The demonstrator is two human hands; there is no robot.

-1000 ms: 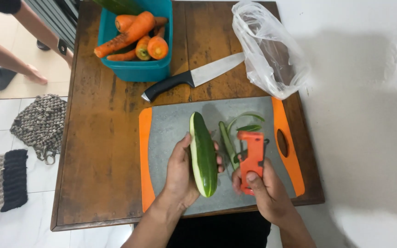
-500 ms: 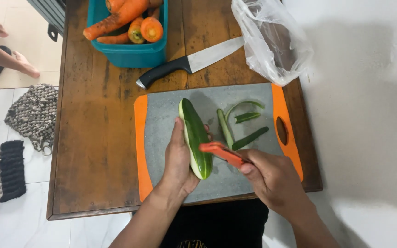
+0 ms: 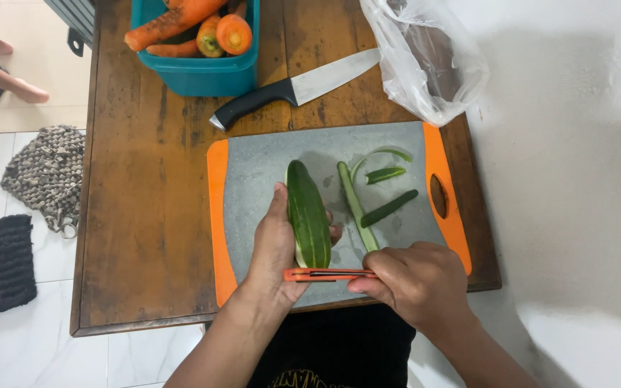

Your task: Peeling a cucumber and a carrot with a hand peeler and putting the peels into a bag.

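Cucumber lies lengthwise on the grey cutting board with orange ends, its far tip pointing to about 11 o'clock. I see the left hand cupped along the cucumber's 9 o'clock side, thumb on that flank and fingertips just showing at 3 o'clock, so the fingers are closed around it. The right hand is curled tight on the handle of an orange peeler, whose blade lies crosswise at the cucumber's near end, at 6 o'clock, touching or just beside the left palm. Peel strips lie on the board at 3 o'clock of the cucumber. At 12 o'clock sit a black-handled knife, a teal tub of carrots and a clear plastic bag. Hazard, in my judgement: the blade is close to the left palm, so a slip on wet skin could nick it; a loose grip could let the cucumber roll.
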